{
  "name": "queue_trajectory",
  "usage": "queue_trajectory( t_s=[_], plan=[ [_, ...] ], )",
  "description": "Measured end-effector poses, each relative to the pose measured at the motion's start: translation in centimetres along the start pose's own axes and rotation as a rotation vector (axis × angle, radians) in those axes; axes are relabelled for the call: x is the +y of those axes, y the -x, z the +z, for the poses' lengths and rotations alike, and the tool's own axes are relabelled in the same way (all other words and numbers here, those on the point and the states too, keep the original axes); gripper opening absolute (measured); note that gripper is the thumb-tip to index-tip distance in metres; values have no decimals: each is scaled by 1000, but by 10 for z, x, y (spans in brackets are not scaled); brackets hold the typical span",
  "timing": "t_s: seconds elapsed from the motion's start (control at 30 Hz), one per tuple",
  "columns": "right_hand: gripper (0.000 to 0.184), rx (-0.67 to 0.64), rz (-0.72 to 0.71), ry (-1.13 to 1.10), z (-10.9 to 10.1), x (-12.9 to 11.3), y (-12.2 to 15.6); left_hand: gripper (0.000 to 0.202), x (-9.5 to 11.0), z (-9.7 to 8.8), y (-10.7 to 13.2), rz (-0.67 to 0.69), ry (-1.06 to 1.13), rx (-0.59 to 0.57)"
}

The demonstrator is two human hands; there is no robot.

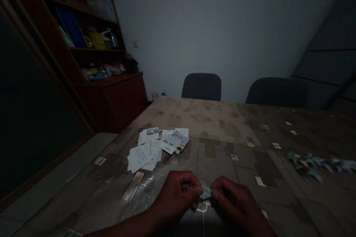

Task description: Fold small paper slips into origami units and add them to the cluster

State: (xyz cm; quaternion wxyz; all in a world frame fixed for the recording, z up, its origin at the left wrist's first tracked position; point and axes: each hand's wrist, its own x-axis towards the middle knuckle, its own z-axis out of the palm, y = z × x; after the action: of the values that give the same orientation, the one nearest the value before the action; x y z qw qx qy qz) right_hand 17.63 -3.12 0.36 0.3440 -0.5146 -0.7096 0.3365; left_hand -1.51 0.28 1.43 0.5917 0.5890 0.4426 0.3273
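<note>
Between my two hands is a small piece of folded paper (205,192), pale bluish-green, held just above the table near its front edge. My left hand (180,192) pinches its left side between thumb and fingers. On the other side, my right hand (233,198) grips the paper's right edge the same way. The fingertips cover part of the paper, and the dim light hides its fine folds. Beyond my left hand lies a loose pile of printed paper cards (141,157). Far to the right sits a cluster of small folded paper pieces (317,164) with pointed shapes.
A patterned cloth covers the table (217,118). Behind its far edge stand two dark chairs, one in the middle (201,87) and one to the right (275,90). A wooden cabinet (116,96) with filled shelves is at the left, against a pale wall (222,26).
</note>
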Motion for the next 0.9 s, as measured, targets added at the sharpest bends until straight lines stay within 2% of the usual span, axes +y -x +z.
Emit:
queue_trajectory(
  t_s=[0.1, 0.2, 0.4, 0.47, 0.57, 0.77, 0.9],
  plan=[
    [23, -3, -48, 48, -2, 0, -1, 15, 0, -1, 0, -5, 6, -9],
    [21, 8, -38, 64, -3, -2, -1, 14, -1, -1, 0, 2, 8, 4],
    [23, 36, -55, 57, -7, -5, 1, 15, -2, -4, 0, 95, -94, 34],
    [14, 35, -85, 62, -8, -5, 0, 13, -1, -5, 2, 175, -199, 68],
    [5, 59, -201, 144, -7, -6, -2, 14, -2, -6, 3, 356, -337, 46],
    [27, 119, -432, 276, -7, -2, -2, 20, -13, -14, -1, 634, -505, -25],
    [28, 111, -510, 459, -11, 4, -1, 34, -19, -22, -7, 913, -718, -38]
  ],
)
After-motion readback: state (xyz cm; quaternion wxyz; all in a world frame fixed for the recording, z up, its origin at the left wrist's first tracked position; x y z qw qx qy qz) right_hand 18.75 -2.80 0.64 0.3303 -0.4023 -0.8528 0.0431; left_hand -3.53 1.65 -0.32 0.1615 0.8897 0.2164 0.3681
